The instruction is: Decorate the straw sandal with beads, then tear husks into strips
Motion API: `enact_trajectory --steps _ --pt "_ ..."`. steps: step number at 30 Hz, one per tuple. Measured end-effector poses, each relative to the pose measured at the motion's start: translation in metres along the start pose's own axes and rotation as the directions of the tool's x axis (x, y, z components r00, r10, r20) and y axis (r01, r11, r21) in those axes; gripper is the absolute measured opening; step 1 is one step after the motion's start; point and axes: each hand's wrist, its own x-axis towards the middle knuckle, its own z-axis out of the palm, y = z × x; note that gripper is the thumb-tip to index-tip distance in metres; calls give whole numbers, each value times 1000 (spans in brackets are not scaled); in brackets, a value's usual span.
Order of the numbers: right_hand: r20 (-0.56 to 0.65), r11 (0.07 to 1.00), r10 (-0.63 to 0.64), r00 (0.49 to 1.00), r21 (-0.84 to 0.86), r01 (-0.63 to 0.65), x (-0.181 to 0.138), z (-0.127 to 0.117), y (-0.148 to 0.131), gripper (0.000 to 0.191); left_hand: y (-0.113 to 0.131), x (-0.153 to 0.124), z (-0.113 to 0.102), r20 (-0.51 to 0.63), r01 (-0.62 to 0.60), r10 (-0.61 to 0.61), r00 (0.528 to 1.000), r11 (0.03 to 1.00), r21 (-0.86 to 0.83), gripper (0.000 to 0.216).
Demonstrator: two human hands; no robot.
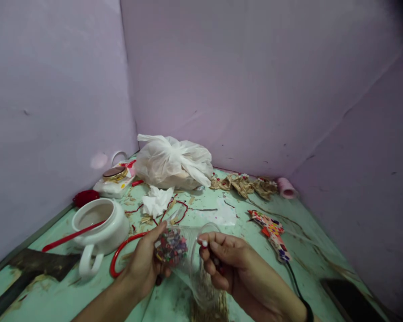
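Left hand (144, 264) reaches in from the lower edge, forearm angled up and to the right, palm turned inward. Its fingers and thumb are curled around the closed end of a clear plastic cup (191, 257), which is held tipped on its side just above the worn green tabletop (315, 250). A heap of small multicoloured beads (170, 247) sits inside the cup against that palm. Right hand (233, 266) faces it at the cup's open rim, fingers bent into a loose fist, thumb and forefinger pinching a tiny white bead (204, 243). A white ceramic mug (100, 228) stands just left of the left hand, with a thin red ring (112, 264) between them.
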Motion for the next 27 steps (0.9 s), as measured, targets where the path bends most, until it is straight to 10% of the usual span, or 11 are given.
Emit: enact_trajectory --steps 27 --pt "-106 944 -96 990 -324 57 -8 -1 13 25 9 -3 8 -36 47 -49 998 998 -45 26"
